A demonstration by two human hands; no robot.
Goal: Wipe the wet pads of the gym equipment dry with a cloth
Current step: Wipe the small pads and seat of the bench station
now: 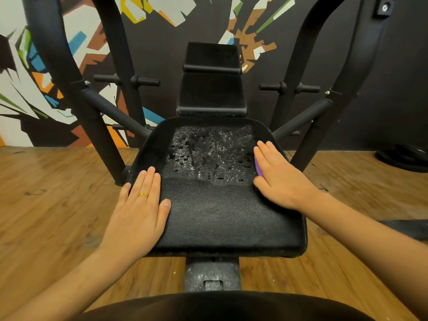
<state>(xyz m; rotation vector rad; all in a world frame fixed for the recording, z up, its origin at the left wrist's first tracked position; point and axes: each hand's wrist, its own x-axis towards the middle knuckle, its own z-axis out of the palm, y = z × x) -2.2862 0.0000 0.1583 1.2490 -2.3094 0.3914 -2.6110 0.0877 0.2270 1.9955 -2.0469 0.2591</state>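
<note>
Left hand (141,209) lay flat, fingers straight, on the black textured vinyl seat pad (220,218) at its near-left edge; right hand (278,174), also flat, pressed a purple cloth (259,166) at the right edge, beaded wet patch (203,154) just left of it, far-centre.

A gym, this was, plainly: a black machine frame (58,54) arched over a seat pad (215,216) and back pad (212,91), plate pegs (144,81) stuck out either side, weight plates (403,158) lay on the wooden floor (46,205), a graffiti mural (23,89) behind.
</note>
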